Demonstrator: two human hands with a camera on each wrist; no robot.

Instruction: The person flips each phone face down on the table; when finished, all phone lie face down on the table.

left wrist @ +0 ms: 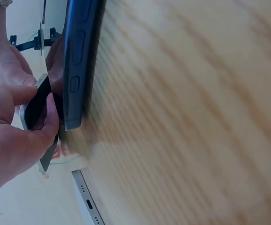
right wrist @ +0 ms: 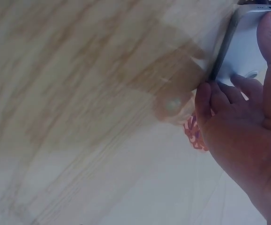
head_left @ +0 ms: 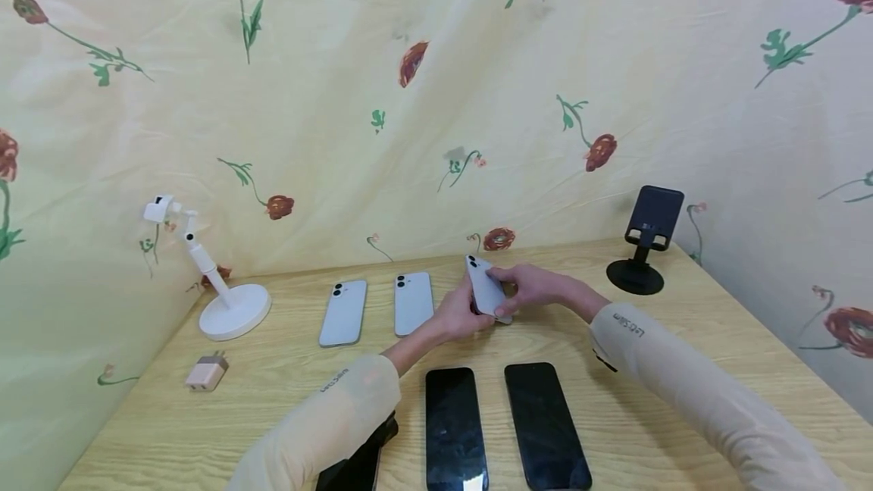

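Observation:
Both hands hold one pale blue phone (head_left: pixel 486 288) at the back middle of the table, camera side up and tilted. My left hand (head_left: pixel 458 315) grips its left and near edge; the left wrist view shows thumb and finger (left wrist: pixel 48 122) pinching it. On the right side, my right hand (head_left: pixel 530 286) pinches the phone, its thumb (right wrist: pixel 269 40) on the back in the right wrist view. Two more pale blue phones, one farther left (head_left: pixel 343 314) and one nearer the hands (head_left: pixel 413 305), lie camera side up to the left.
Two phones with dark screens lie in front, one at the middle (head_left: pixel 455 426) and one to its right (head_left: pixel 548 426). A third dark phone (head_left: pixel 351 468) is partly under the left sleeve. A white stand (head_left: pixel 235 311) and charger plug (head_left: pixel 208 373) stand left, a black stand (head_left: pixel 636 276) right.

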